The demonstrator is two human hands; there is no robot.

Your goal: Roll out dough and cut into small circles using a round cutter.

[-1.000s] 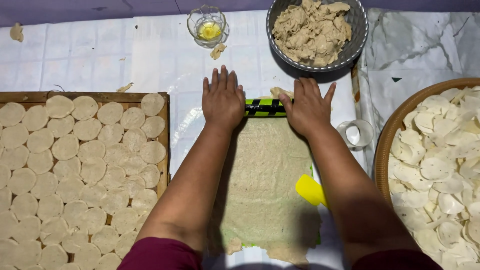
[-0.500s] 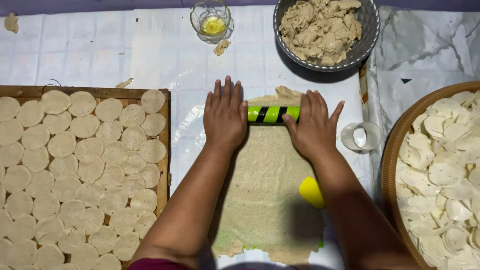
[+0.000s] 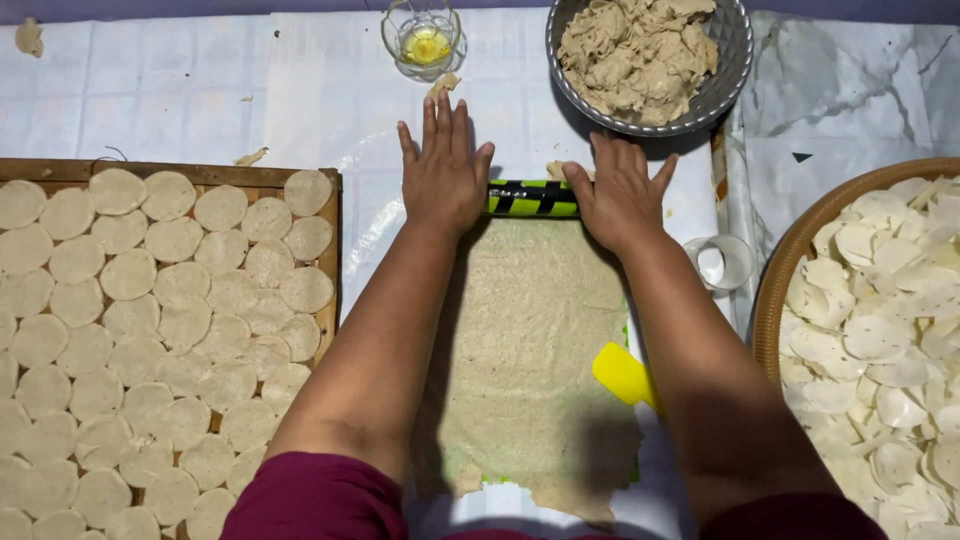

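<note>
Here, both hands flat, fingers spread, left hand (image 3: 443, 170) and right hand (image 3: 620, 195) pressing green-black rolling pin (image 3: 532, 198), dough sheet (image 3: 530, 340) beneath.

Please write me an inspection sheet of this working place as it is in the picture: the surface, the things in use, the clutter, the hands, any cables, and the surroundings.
Surface: white tiled-pattern covering, with dough crumbs near the top.
Things in use: green-and-black rolling pin at the far end of a flat dough sheet.
Clutter: yellow scraper beside the sheet; small round cutter; glass of yellow liquid.
Hands: left hand and right hand lie flat, fingers spread, on the pin's ends.
Cables: nothing seen.
Surroundings: metal bowl of raw dough at the top; wooden tray of dough discs on the left; woven basket of thin pale discs on the right.
</note>
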